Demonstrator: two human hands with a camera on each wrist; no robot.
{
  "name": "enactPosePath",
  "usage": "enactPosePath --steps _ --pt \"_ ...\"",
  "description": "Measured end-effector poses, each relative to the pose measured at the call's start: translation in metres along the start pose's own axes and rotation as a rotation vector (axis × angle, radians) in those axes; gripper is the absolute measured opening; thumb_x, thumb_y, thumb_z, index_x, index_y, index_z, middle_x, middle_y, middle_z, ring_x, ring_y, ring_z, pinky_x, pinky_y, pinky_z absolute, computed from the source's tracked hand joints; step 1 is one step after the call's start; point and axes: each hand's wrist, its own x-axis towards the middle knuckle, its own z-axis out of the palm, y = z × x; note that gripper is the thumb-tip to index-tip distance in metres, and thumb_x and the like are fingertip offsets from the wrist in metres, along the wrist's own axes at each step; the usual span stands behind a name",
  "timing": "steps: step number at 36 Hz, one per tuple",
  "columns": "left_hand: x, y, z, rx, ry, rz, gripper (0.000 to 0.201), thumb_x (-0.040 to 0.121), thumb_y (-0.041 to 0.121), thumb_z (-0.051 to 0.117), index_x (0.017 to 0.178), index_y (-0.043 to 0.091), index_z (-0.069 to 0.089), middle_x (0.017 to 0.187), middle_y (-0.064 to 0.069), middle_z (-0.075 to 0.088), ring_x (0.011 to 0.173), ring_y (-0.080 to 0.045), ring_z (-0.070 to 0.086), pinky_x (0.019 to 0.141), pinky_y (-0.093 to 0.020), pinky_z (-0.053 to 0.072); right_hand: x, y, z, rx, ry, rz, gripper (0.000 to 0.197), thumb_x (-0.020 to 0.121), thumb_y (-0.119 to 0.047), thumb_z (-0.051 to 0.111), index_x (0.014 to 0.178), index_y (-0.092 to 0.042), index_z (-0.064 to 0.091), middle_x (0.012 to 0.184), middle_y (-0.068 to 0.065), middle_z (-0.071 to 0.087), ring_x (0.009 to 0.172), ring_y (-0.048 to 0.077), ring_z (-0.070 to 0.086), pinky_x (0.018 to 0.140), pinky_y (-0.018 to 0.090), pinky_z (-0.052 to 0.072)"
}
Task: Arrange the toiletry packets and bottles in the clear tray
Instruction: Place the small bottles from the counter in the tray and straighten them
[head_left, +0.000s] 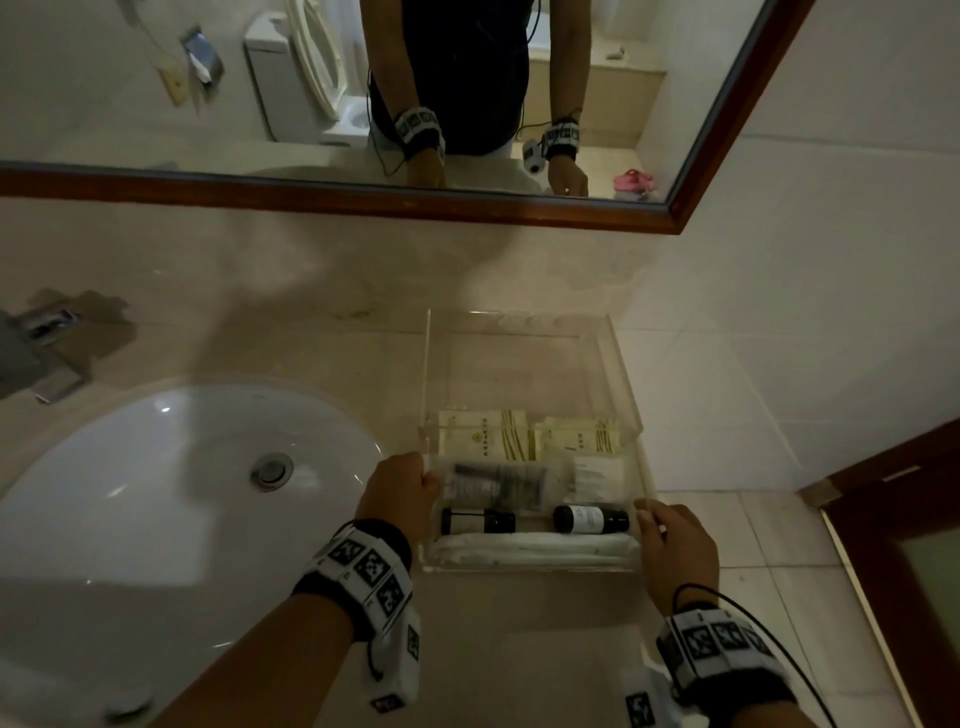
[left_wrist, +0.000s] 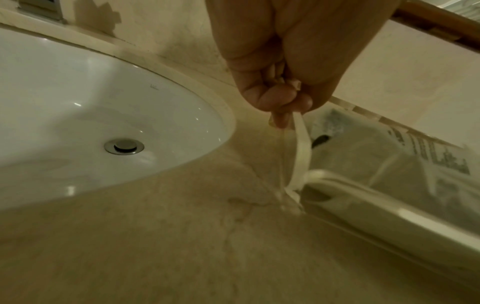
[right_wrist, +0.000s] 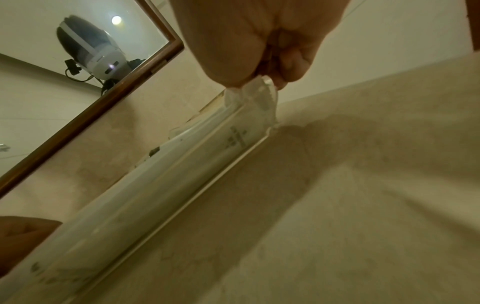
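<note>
On the beige counter to the right of the sink stands the clear tray (head_left: 519, 318). Inside it lie two cream packets (head_left: 488, 435), a clear-wrapped packet (head_left: 498, 483), two small dark bottles (head_left: 478, 521) (head_left: 589, 518) on their sides, and a long white packet (head_left: 530, 552) along the front wall. My left hand (head_left: 402, 486) pinches the tray's left wall near the front. My right hand (head_left: 670, 540) pinches its right front corner. The left wrist view shows my left hand (left_wrist: 280, 98) curled on the wall's edge (left_wrist: 301, 148). The right wrist view shows my right hand (right_wrist: 259, 61) on the corner (right_wrist: 262, 96).
A white sink (head_left: 156, 493) with a metal drain lies to the left, and a chrome faucet (head_left: 41, 353) stands behind it. A wood-framed mirror (head_left: 363, 200) hangs on the wall above. The counter ends to the right of the tray, near a dark wooden door (head_left: 909, 519).
</note>
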Motion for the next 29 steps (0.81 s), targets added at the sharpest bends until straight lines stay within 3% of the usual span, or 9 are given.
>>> enactPosePath --steps 6,10,15,18,21,23,25,27,29 --pt "0.008 0.001 -0.003 0.032 -0.011 0.0 0.033 0.094 0.018 0.044 0.063 0.016 0.035 0.069 0.0 0.041 0.074 -0.02 0.046 0.066 -0.029 0.037 0.011 -0.007 -0.002 -0.022 -0.034 0.012 0.026 0.094 -0.016 0.049 0.111 -0.009 0.067 0.113 0.014 0.063 0.105 0.03 0.057 0.09 0.03 0.042" --pt "0.013 0.005 -0.008 0.051 -0.01 -0.009 0.019 0.094 0.02 0.045 0.093 0.003 0.053 0.089 -0.01 0.053 0.091 -0.03 0.057 0.074 -0.033 0.043 0.017 -0.012 -0.004 -0.018 -0.05 0.016 0.027 0.094 -0.016 0.049 0.112 -0.007 0.066 0.112 0.019 0.062 0.103 0.033 0.057 0.09 0.033 0.043" --pt "0.002 0.012 -0.013 0.004 0.11 -0.01 0.035 0.087 0.026 0.059 0.114 0.011 0.043 0.115 -0.011 0.049 0.102 -0.03 0.053 0.085 -0.04 0.048 0.01 -0.024 -0.013 -0.084 0.018 -0.049 0.037 0.092 -0.023 0.052 0.127 -0.012 0.052 0.124 0.015 0.052 0.109 0.032 0.051 0.091 0.038 0.043" --pt "-0.02 0.019 -0.01 0.024 0.125 0.229 0.052 0.085 0.039 0.059 0.131 0.02 0.041 0.136 -0.002 0.041 0.123 -0.022 0.042 0.101 -0.035 0.039 -0.001 -0.034 -0.015 -0.183 0.025 -0.341 0.047 0.09 -0.036 0.053 0.133 -0.017 0.046 0.134 0.006 0.051 0.116 0.025 0.05 0.097 0.037 0.04" --pt "-0.037 0.022 0.006 0.252 -0.135 0.404 0.09 0.076 0.062 0.056 0.148 0.027 0.015 0.158 0.001 0.006 0.147 -0.021 0.007 0.119 -0.046 0.014 -0.009 -0.035 -0.009 -0.335 -0.161 -0.566 0.069 0.087 -0.062 0.032 0.145 -0.026 0.026 0.152 -0.004 0.03 0.138 0.015 0.032 0.112 0.034 0.024" --pt "-0.039 0.018 0.017 0.433 -0.266 0.412 0.111 0.07 0.07 0.056 0.15 0.027 -0.008 0.157 0.002 -0.022 0.146 -0.022 -0.019 0.12 -0.054 -0.003 -0.01 -0.033 -0.004 -0.434 -0.227 -0.649 0.083 0.081 -0.077 0.016 0.148 -0.027 0.017 0.156 -0.004 0.019 0.143 0.016 0.022 0.115 0.038 0.017" --pt "-0.038 0.013 0.023 0.53 -0.305 0.418 0.121 0.067 0.07 0.06 0.147 0.027 -0.02 0.152 0.001 -0.036 0.143 -0.024 -0.03 0.115 -0.055 -0.013 -0.009 -0.031 0.001 -0.512 -0.275 -0.69 0.092 0.074 -0.083 0.008 0.149 -0.028 0.011 0.158 -0.005 0.008 0.145 0.015 0.011 0.116 0.04 0.01" --pt "-0.037 0.011 0.026 0.577 -0.315 0.419 0.124 0.067 0.066 0.064 0.145 0.027 -0.025 0.15 -0.002 -0.039 0.141 -0.026 -0.032 0.112 -0.055 -0.016 -0.007 -0.025 0.005 -0.529 -0.307 -0.696 0.093 0.075 -0.082 0.02 0.149 -0.029 0.006 0.156 -0.007 -0.002 0.145 0.014 0.003 0.116 0.041 0.006" --pt "-0.036 0.011 0.026 0.605 -0.321 0.41 0.122 0.07 0.061 0.065 0.145 0.027 -0.025 0.152 -0.004 -0.036 0.142 -0.026 -0.031 0.112 -0.056 -0.016 -0.006 -0.023 0.008 -0.555 -0.297 -0.696 0.093 0.073 -0.07 0.037 0.149 -0.026 0.007 0.154 -0.005 0.002 0.143 0.018 0.012 0.114 0.044 0.018"
